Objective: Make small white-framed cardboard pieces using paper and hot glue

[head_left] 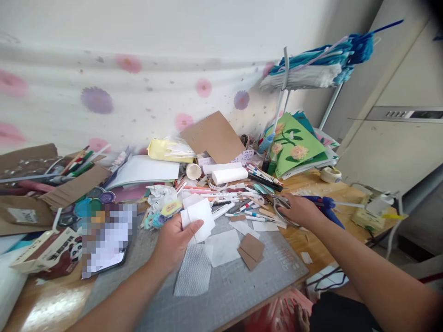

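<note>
My left hand (180, 235) is closed on a few small white paper pieces (200, 214), with the thumb on top of them. At the right, my right hand (294, 210) has its fingers around the handles of a pair of scissors (278, 200), which lies low beside the markers. Below my left hand, a textured white sheet (194, 272) lies on the grey cutting mat (238, 293). A plain white paper piece (224, 247) and brown cardboard squares (251, 251) lie to its right.
Markers (221, 210) are heaped behind the hands, near white paper rolls (229, 175). A blue glue gun (327, 210) lies right. A phone (110, 240) and a panda-printed box (51, 253) stand left. A rack of pipe cleaners (314, 64) rises at the back right.
</note>
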{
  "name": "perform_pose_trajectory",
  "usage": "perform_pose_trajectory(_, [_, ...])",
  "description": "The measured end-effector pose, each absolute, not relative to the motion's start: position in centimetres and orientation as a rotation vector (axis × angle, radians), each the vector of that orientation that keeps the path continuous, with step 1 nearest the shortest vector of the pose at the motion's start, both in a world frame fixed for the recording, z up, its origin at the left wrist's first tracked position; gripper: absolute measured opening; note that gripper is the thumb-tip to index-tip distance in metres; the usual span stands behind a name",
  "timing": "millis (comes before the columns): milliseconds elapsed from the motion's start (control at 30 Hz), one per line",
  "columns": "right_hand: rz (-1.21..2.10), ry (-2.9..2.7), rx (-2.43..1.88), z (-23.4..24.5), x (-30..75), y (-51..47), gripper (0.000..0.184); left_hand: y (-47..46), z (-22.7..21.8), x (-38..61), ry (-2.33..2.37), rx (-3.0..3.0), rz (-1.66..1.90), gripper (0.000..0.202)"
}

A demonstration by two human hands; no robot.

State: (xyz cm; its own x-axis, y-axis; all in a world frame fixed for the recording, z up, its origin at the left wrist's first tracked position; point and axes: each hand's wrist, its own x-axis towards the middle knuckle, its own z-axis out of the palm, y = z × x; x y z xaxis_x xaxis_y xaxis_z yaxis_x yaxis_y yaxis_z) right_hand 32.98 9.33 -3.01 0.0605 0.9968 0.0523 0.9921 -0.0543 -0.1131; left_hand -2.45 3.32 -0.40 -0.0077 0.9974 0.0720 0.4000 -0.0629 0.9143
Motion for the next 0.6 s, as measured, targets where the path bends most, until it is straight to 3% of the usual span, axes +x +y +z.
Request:
perform_pose_trajectory(200, [0.059, -2.12, -1.966, -1.9, 30.6, 8.4, 0.025, 7.9, 2.5, -0.7, 1.7, 1.917, 0.803, 0.037])
perform_pose_trajectory(400, [0.332, -2.437, -1.477, -2.0, 26.5, 5.4, 0.021, 14.8, 1.8, 1.1, 1.919, 2.109, 0.579, 0.045])
perform_pose_trajectory(533, [0.521, -2.645, -1.177, -1.9, 26.3, 4.1, 0.046, 16.5, 2.3, 0.3, 2.02, 2.09, 0.567, 0.048])
perform_pose_trajectory(600, [0.564, -2.69, -1.115, -1.9, 26.3, 3.9, 0.05, 16.2, 3.3, -0.3, 2.034, 2.074, 0.611, 0.044])
